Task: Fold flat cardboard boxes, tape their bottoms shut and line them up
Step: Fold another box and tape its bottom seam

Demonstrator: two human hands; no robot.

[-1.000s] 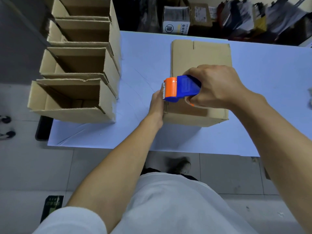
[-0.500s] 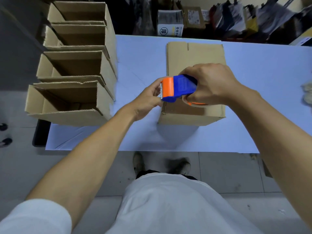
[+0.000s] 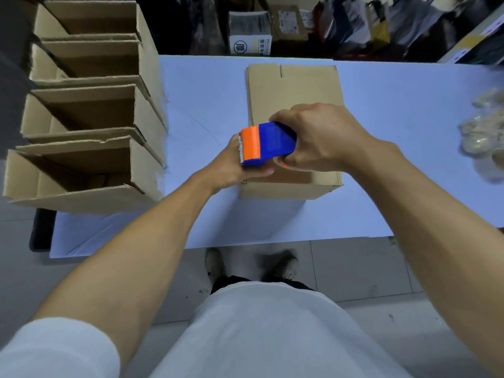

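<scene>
Box point(image 3: 291, 105) on worktop point(image 3: 409, 132): R hand point(image 3: 321, 137) grips tape dispenser point(image 3: 266, 144), L hand point(image 3: 237, 167) grip unclear; keep tape centred on seam, press firmly.

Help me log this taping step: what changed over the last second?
The left hand left the box's near-left corner and came up under the tape dispenser's orange cutter end. The right hand kept gripping the dispenser above the box; the four boxes stayed lined up at the left.
</scene>
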